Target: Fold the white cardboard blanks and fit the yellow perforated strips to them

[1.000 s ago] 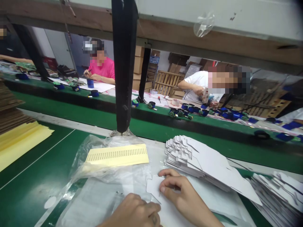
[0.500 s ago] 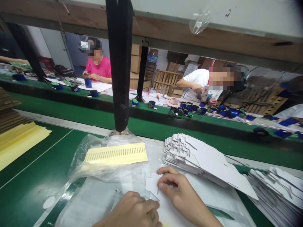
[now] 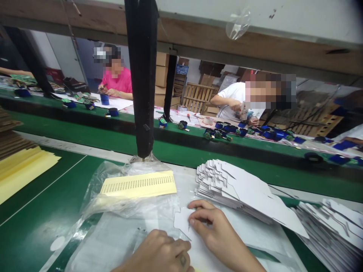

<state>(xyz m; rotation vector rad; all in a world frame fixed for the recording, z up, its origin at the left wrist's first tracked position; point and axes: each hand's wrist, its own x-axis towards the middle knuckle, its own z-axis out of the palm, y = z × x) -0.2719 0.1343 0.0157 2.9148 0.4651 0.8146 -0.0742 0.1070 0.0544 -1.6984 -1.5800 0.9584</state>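
My right hand rests with curled fingers pressed on a flat white die-cut card lying on a clear plastic sheet at the near edge of the green table. My left hand lies knuckles up beside it at the bottom of the view, fingers folded under on the same card; what they grip is hidden. Just right of my right hand lies a fanned stack of white die-cut cards.
A yellow label sheet lies on a plastic bag. Yellow sheets and brown card stacks sit at left, another white card stack at right. A black post stands ahead. Two people work across the green belt among blue parts.
My right hand's fingers curled slightly on the card. The view shifted a little; the hands stayed almost in place.
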